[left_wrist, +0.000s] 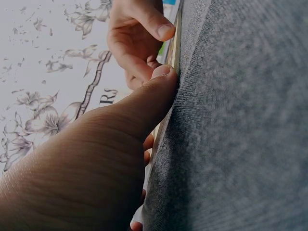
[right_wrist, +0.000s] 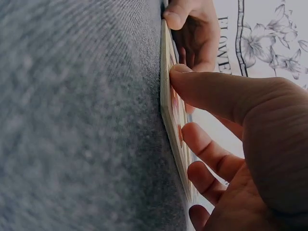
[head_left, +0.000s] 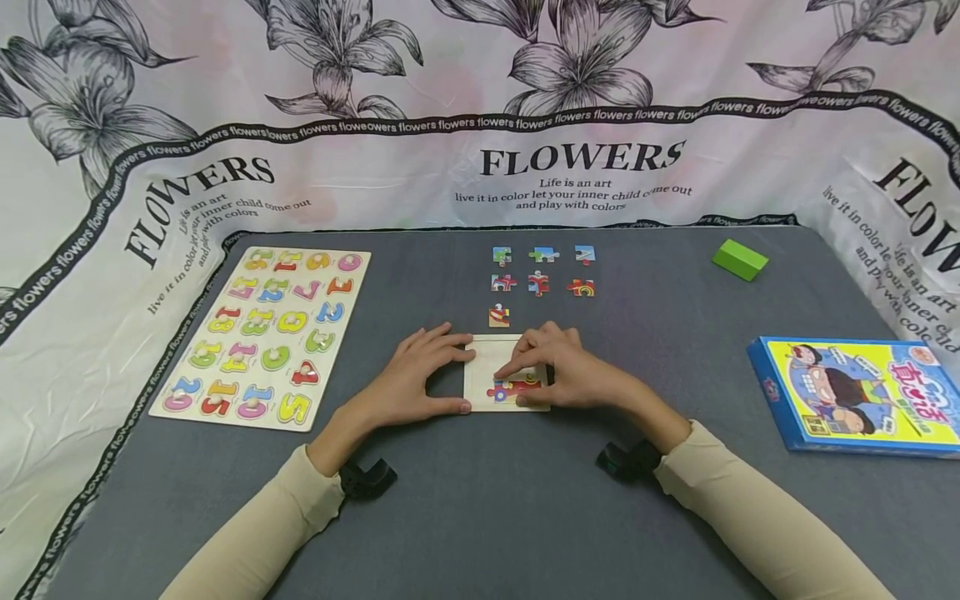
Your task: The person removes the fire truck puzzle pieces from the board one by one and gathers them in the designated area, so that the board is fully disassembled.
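Observation:
A small pale wooden puzzle board [head_left: 483,358] lies flat on the grey cloth, with joined red-and-yellow jigsaw pieces [head_left: 504,390] along its near side. My left hand [head_left: 411,372] holds the board at its left edge, thumb at the near corner and fingertips at the far corner. Over the board's right part, my right hand [head_left: 564,367] bends thumb and fingers about a jigsaw piece, partly hidden beneath it. In the right wrist view, the right thumb [right_wrist: 207,89] rests by the board's near edge [right_wrist: 166,96]. Loose jigsaw pieces [head_left: 538,283] lie in rows beyond the board.
On the left lies a large number board [head_left: 281,304] with colourful numerals. A green block [head_left: 740,259] stands at the back right. Nearer on the right is a blue-and-yellow box [head_left: 855,396]. A flower-printed sheet [head_left: 577,192] rises behind the table.

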A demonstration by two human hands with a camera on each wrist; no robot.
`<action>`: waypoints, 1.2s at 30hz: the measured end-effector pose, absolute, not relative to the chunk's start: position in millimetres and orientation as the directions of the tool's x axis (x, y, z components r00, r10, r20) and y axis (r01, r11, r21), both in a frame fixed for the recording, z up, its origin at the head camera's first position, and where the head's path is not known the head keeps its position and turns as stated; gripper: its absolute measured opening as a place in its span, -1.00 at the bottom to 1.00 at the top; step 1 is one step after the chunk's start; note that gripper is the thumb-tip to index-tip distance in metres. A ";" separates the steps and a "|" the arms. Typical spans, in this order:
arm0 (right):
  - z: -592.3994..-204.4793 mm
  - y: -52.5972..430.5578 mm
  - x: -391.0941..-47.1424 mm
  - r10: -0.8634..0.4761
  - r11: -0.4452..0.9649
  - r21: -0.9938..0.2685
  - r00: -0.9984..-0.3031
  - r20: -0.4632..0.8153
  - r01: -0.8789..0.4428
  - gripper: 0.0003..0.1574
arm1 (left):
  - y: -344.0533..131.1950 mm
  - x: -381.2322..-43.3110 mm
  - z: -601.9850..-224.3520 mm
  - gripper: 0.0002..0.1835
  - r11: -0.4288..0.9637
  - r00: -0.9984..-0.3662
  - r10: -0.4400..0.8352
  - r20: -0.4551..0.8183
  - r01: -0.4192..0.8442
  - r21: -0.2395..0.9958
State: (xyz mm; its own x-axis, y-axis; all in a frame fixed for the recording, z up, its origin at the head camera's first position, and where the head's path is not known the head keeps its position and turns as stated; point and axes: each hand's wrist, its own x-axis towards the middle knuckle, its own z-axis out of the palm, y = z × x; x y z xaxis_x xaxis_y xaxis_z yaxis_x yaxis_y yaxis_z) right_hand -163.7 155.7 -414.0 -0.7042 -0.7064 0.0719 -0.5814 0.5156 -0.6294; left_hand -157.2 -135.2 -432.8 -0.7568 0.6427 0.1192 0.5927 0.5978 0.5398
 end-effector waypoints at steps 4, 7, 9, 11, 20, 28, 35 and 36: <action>-413.5 155.6 -162.8 -0.714 0.518 -0.624 -0.698 0.063 -0.586 -0.53 | -134.8 -157.4 -432.1 -0.23 0.601 -0.760 0.641 0.106 0.583 0.547; -414.4 156.3 -163.5 -0.721 0.508 -0.624 -0.689 0.067 -0.593 -0.54 | -135.0 -157.5 -431.9 -0.24 0.598 -0.760 0.642 0.102 0.580 0.553; -415.0 156.9 -163.7 -0.726 0.499 -0.628 -0.683 0.074 -0.598 -0.55 | -135.3 -157.7 -432.1 -0.24 0.596 -0.758 0.643 0.104 0.581 0.554; -416.0 157.5 -163.9 -0.731 0.488 -0.632 -0.678 0.082 -0.602 -0.56 | -135.5 -157.8 -432.3 -0.24 0.593 -0.757 0.644 0.107 0.583 0.555; -419.3 156.2 -164.0 -0.738 0.475 -0.629 -0.668 0.095 -0.615 -0.48 | -136.0 -159.1 -435.1 -0.24 0.596 -0.756 0.645 0.109 0.587 0.548; -418.5 155.7 -164.1 -0.749 0.483 -0.605 -0.657 0.089 -0.633 -0.50 | -135.8 -158.7 -432.7 -0.24 0.591 -0.754 0.647 0.113 0.589 0.551; -418.0 155.8 -164.1 -0.748 0.491 -0.618 -0.661 0.063 -0.614 -0.50 | -136.2 -159.5 -434.3 -0.24 0.591 -0.754 0.646 0.115 0.590 0.550; -417.9 155.7 -164.4 -0.747 0.491 -0.621 -0.662 0.061 -0.611 -0.50 | -136.1 -159.4 -434.3 -0.24 0.589 -0.754 0.647 0.116 0.591 0.551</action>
State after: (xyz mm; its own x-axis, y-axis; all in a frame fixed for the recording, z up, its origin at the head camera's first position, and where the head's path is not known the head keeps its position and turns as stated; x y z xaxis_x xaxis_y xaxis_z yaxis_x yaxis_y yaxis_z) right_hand -164.4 155.7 -417.9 -0.6619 -0.7471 0.0605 -0.6110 0.4910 -0.6210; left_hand -159.4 -136.1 -434.3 -0.7537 0.6468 0.1163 0.5908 0.5893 0.5510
